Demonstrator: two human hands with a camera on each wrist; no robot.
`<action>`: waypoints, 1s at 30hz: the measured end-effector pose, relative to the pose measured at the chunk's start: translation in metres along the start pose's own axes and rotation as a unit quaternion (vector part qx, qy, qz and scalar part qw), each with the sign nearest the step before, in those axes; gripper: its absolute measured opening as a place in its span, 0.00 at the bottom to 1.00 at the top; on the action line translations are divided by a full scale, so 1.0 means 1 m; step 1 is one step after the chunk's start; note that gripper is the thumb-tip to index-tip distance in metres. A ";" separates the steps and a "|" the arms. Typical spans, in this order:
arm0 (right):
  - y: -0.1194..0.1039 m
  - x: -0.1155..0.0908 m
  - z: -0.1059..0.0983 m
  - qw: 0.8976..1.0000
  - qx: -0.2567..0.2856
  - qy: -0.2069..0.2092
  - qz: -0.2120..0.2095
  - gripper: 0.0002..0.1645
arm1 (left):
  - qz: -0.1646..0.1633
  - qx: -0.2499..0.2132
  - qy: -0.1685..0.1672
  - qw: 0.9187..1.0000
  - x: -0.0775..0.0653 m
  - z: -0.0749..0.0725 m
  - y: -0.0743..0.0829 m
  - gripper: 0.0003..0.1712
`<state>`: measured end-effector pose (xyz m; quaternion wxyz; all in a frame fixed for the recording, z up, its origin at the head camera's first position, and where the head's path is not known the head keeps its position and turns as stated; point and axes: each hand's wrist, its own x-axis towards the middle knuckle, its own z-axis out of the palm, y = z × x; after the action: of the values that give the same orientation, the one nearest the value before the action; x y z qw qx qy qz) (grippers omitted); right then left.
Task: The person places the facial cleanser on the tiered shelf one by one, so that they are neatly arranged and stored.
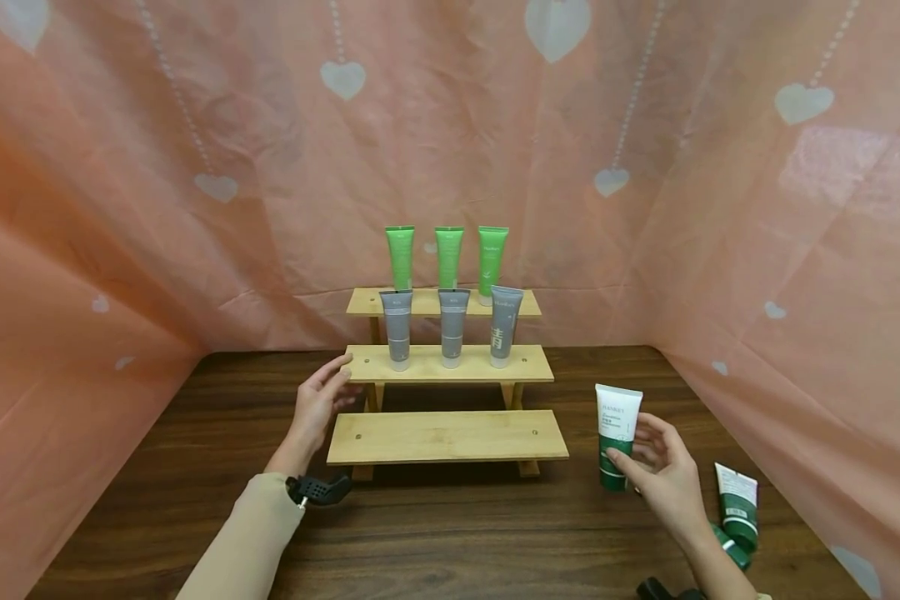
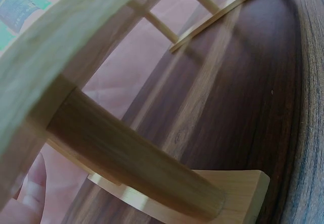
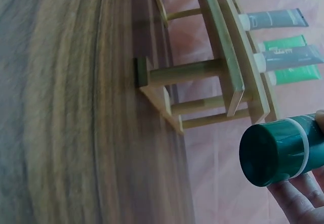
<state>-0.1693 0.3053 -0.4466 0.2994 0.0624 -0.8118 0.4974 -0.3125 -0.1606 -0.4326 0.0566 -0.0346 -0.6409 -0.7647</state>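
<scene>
My right hand (image 1: 667, 479) holds a white-and-green squeeze tube (image 1: 618, 425) upright, cap down, thumb across its green lower part. In the right wrist view the tube's dark green cap (image 3: 259, 154) faces the camera. At the left end of the middle shelf (image 1: 465, 372) of a three-step wooden display rack is my left hand (image 1: 321, 407), its fingertips right at the shelf's end. In the left wrist view, part of that hand (image 2: 31, 198) shows behind the rack's wood. Three grey tubes (image 1: 452, 327) stand on the middle shelf, and three bright green tubes (image 1: 448, 254) on the top one.
The rack's lowest shelf (image 1: 447, 436) is bare wood. More white-and-green tubes (image 1: 738, 504) lie at the right, beside my right forearm. A pink curtain (image 1: 285, 208) with white hearts encloses the dark wooden table (image 1: 450, 533) at the back and sides.
</scene>
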 end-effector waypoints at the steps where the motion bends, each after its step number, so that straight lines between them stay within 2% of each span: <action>1: -0.004 0.001 0.001 1.000 0.007 -0.001 0.008 0.41 | 0.001 0.002 -0.001 1.000 0.000 0.000 0.000 0.24; 3: -0.002 0.003 0.003 0.999 0.035 0.000 0.009 0.40 | 0.002 0.007 -0.003 1.000 0.001 0.000 0.000 0.24; 4: -0.011 0.003 0.005 0.999 0.038 0.000 0.021 0.40 | 0.002 0.008 -0.004 1.000 0.001 0.000 0.000 0.24; 6: -0.011 0.005 0.008 0.998 0.061 -0.002 0.011 0.41 | 0.002 0.010 -0.003 1.000 0.001 0.000 0.000 0.24; 7: -0.028 0.006 0.010 0.997 0.075 -0.004 0.011 0.40 | 0.003 0.009 -0.003 1.000 0.001 0.000 0.000 0.24; 8: -0.033 0.007 0.013 0.996 0.084 -0.004 0.006 0.39 | 0.003 0.008 -0.002 1.000 0.002 0.000 0.000 0.23; 10: -0.056 0.008 0.017 0.996 0.091 -0.003 0.021 0.38 | 0.003 0.008 -0.003 1.000 0.002 0.000 0.001 0.23; 12: -0.062 0.010 0.022 0.993 0.114 -0.008 0.010 0.37 | 0.003 0.008 -0.003 1.000 0.002 0.000 0.001 0.24; 17: -0.067 0.015 0.032 0.985 0.168 -0.039 -0.029 0.36 | 0.003 0.013 -0.004 1.000 0.001 0.000 0.001 0.25; 18: -0.054 0.017 0.038 0.977 0.202 -0.050 -0.050 0.35 | 0.003 0.014 -0.004 1.000 0.001 0.000 0.001 0.25; 22: -0.055 0.020 0.053 0.968 0.235 -0.065 -0.062 0.34 | 0.001 0.010 0.001 1.000 0.001 0.000 0.001 0.24; 24: -0.057 0.022 0.062 0.966 0.242 -0.066 -0.056 0.34 | 0.000 0.005 0.003 1.000 0.001 0.000 0.000 0.24; 25: -0.072 0.021 0.064 0.972 0.223 -0.061 -0.039 0.34 | -0.001 0.002 0.004 1.000 0.001 0.000 0.000 0.24; 30: -0.084 0.024 0.088 0.969 0.233 -0.080 -0.011 0.33 | -0.004 -0.009 0.005 1.000 0.000 0.001 0.000 0.24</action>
<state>-0.1926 0.1936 -0.3970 0.2165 0.1787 -0.6941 0.6629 -0.3127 -0.1600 -0.4328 0.0565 -0.0291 -0.6340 -0.7707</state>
